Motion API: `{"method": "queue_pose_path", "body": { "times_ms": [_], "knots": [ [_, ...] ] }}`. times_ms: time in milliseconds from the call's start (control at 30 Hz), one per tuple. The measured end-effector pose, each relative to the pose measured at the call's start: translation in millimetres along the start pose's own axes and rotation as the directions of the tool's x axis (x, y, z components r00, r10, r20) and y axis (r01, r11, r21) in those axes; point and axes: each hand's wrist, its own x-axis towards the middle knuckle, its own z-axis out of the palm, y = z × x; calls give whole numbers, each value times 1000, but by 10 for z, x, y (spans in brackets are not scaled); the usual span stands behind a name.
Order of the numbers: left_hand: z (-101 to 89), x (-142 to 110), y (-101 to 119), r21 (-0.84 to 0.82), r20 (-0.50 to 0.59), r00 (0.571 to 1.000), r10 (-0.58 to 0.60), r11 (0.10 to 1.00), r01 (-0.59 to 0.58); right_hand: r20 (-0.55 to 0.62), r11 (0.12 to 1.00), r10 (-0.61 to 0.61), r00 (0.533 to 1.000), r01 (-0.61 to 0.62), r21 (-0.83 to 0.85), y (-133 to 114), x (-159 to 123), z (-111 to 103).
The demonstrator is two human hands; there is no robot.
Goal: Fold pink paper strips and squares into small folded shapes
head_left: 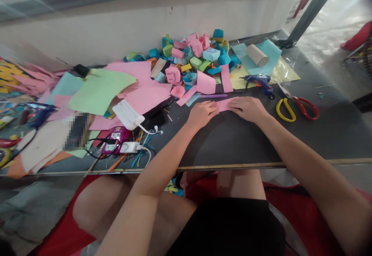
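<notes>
A strip of pink paper (224, 104) lies on the dark tabletop between my hands. My left hand (202, 113) presses its left end with closed fingers, and my right hand (247, 108) grips the right end, so both ends are covered. Just beyond the strip is a purple pen (213, 96). Curled and flat pink paper pieces (206, 82) sit behind that. To the right of my right hand rest scissors (296, 102) with one yellow and one red handle. A blue glue gun (261, 83) lies behind them.
Small folded paper boxes (196, 48) are heaped against the wall. A cardboard tube (257, 55) lies on blue paper at the back right. Coloured sheets (101, 87), a power strip (116, 137), a white charger (130, 147) and another glue gun (40, 112) crowd the left side.
</notes>
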Motion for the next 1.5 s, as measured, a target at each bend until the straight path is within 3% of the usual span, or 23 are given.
{"method": "queue_pose_path", "body": {
  "times_ms": [167, 367, 633, 833, 967, 1100, 1233, 1367, 1500],
  "knots": [
    [-6, -15, 43, 42, -36, 999, 19, 999, -17, 2, 997, -26, 1000, 26, -74, -68, 16, -13],
    [-64, -14, 90, -42, -44, 999, 4, 999, -6, -5, 994, 96, 995, -96, -51, -136, 16, -46],
    [0, 12, 65, -82, -105, 975, -195, 979, 187, -50, 972, 201, 978, -193, 136, -42, 38, 29],
    [57, -6, -11, -125, -189, 946, -265, 962, 244, -100, 967, 224, 969, -209, 143, 28, 54, 85],
    [4, -22, 49, -48, -144, 963, -228, 974, 223, -113, 970, 212, 971, -195, 143, 10, 38, 92],
    [-43, -46, 243, 87, -101, 982, -157, 982, 165, -98, 987, 118, 988, -106, 118, -55, 37, 93],
    [-55, -46, 373, 108, -69, 988, -141, 983, 148, -64, 990, 53, 997, -44, 133, -96, 56, 69],
    [-83, -25, 315, 58, -19, 976, -219, 974, 220, -47, 985, 86, 995, -78, 157, -69, 54, 20],
    [-88, -27, 220, -9, -36, 983, -180, 984, 179, -27, 974, 132, 991, -124, 192, -26, 43, -13]
  ]
}}
